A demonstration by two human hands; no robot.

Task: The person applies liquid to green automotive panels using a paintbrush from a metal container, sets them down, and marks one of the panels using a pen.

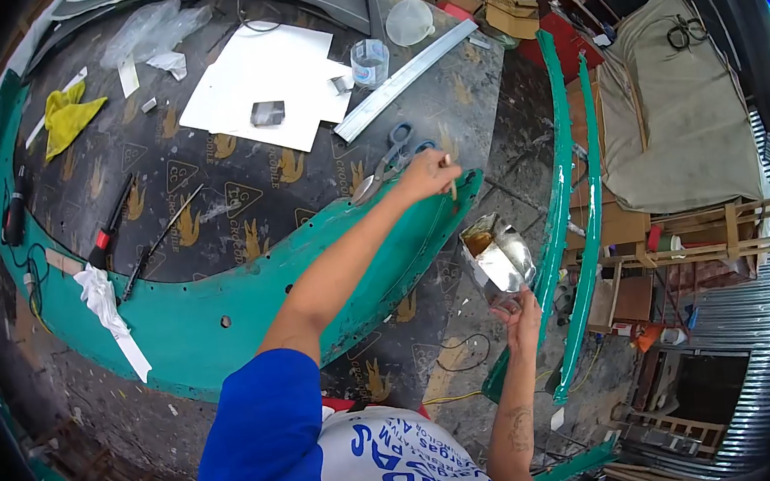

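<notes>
My left hand [430, 176] is closed on a thin, light-coloured stick whose lower end is over the right tip of a curved green panel [180, 325]; what the stick ends in is too small to tell. My right hand [520, 320] grips the underside of a silvery cut-open container [501, 260] with amber-brown liquid inside, held to the right of the panel tip. Scissors [387, 161] with blue handles lie just beyond my left hand. A white cloth or tape strip [109, 313] rests on the panel's left part.
White sheets [250, 87], a metal ruler [407, 81], a clear plastic cup [370, 63] and a yellow cloth [69, 116] lie on the dark table [241, 189]. Two long green strips [555, 196] stand at right. A red-and-black tool [110, 225] lies at left.
</notes>
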